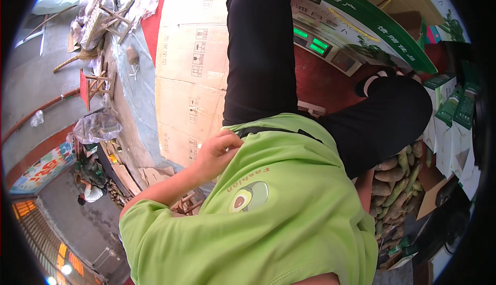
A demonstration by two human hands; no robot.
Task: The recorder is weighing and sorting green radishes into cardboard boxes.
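Observation:
My left hand point(219, 152) is closed at my waist, its curled fingers pinching the hem of my light green T-shirt point(289, 212). The shirt is drawn into folds there, above a dark waistband. Of my right arm only a stretch of forearm point(364, 188) shows, beside my bent right thigh. My right hand is hidden behind the leg. Close to that forearm lies a pile of long green and brown root vegetables point(395, 181).
Flattened cardboard point(191, 78) lies left of my legs. Ahead stand a scale with a lit green display point(312, 42) and a large green-and-white carton point(361, 16). Smaller boxes point(454, 104) are stacked at right. A red stool point(85, 89) and another person point(93, 193) are at far left.

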